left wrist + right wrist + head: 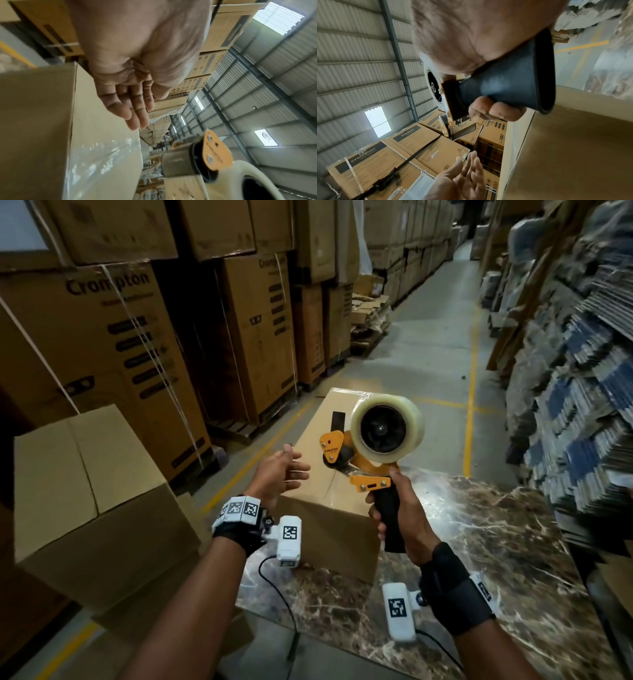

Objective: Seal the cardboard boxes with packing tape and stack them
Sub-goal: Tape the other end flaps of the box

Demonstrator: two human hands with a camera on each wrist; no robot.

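Observation:
A closed cardboard box (329,508) lies on the marble table (496,542), with clear tape (102,155) running along its top seam. My right hand (400,515) grips the black handle of an orange tape dispenser (370,453) and holds it lifted above the near end of the box; the handle (505,83) fills the right wrist view. The roll of clear tape (387,428) sits on it. My left hand (284,470) hovers open at the box's left top edge, fingers relaxed (130,105), holding nothing.
A second plain cardboard box (89,491) stands at my left, on top of others. Tall stacks of printed cartons (137,337) line the left side of the aisle. Piled flat cardboard (575,388) rises on the right. A concrete aisle with yellow lines (472,378) runs ahead.

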